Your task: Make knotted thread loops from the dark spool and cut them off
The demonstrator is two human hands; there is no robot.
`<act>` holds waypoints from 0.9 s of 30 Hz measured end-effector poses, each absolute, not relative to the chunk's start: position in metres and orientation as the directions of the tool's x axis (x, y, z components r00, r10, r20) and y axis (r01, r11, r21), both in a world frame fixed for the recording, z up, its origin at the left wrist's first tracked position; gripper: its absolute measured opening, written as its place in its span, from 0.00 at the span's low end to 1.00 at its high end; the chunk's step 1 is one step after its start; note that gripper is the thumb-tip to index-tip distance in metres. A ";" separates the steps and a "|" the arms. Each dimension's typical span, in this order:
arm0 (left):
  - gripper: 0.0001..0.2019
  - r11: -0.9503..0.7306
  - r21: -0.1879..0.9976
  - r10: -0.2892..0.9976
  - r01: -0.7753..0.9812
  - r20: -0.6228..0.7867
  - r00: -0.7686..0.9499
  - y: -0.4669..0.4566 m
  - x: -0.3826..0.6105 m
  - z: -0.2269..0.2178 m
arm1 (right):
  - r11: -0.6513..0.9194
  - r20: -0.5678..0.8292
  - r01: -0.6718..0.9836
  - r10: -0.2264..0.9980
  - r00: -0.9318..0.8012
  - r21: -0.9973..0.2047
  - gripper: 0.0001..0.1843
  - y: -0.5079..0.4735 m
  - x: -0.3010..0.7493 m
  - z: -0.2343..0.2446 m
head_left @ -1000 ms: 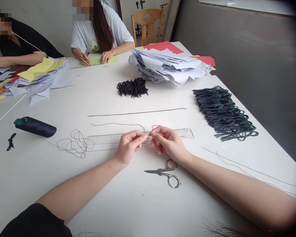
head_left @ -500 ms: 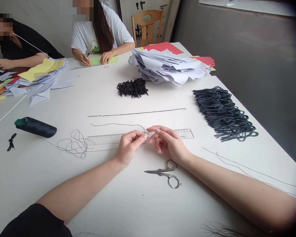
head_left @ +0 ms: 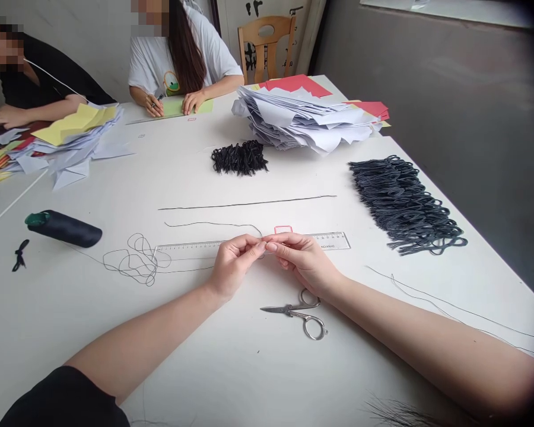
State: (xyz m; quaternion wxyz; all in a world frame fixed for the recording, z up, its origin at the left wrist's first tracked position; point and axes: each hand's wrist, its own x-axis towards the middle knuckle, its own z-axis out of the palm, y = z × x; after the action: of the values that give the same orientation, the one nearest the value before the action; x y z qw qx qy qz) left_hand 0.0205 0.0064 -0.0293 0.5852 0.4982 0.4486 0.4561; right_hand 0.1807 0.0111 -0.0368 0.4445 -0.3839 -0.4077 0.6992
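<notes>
Left hand [head_left: 234, 265] pinched narrow on fine dark thread [head_left: 213, 223]; right hand [head_left: 305, 262] narrow alongside, hold too fine to tell. Possible fault: slack pinch releasing thread, or tangling in looped thread [head_left: 139, 236] left of hands.

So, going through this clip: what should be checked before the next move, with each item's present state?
1. Left hand and right hand together, fingertips meeting: ok.
2. Dark thread pinched between them: cannot tell, too fine to see there.
3. Thread lying free of snarls: not ok, loose loops lie left of the clear plastic ruler.
4. Small steel scissors lying near, below the hands: ok.
5. Small red paper frame beyond the ruler, untouched by the hands: ok.
</notes>
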 end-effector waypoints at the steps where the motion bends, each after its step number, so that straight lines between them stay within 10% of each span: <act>1: 0.12 0.083 0.993 0.981 -0.081 -0.068 0.180 0.006 0.021 -0.029 | -0.273 -0.180 -0.299 0.935 -0.305 -0.914 0.11 0.011 0.181 -0.037; 18: 0.13 0.133 0.990 0.966 -0.056 -0.117 0.231 0.005 0.019 -0.027 | -0.231 -0.143 -0.283 0.943 -0.300 -0.931 0.13 0.009 0.182 -0.034; 27: 0.14 0.326 0.936 0.915 -0.133 -0.277 0.293 0.006 0.016 -0.021 | -0.364 -0.281 -0.565 0.931 -0.233 -0.740 0.11 0.022 0.194 -0.009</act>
State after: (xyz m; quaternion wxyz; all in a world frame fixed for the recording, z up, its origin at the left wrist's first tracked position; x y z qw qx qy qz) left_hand 0.0161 0.0060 -0.0206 0.6776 0.4331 0.4514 0.3867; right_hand 0.1945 0.0224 -0.0087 0.5035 -0.3609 -0.2536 0.7430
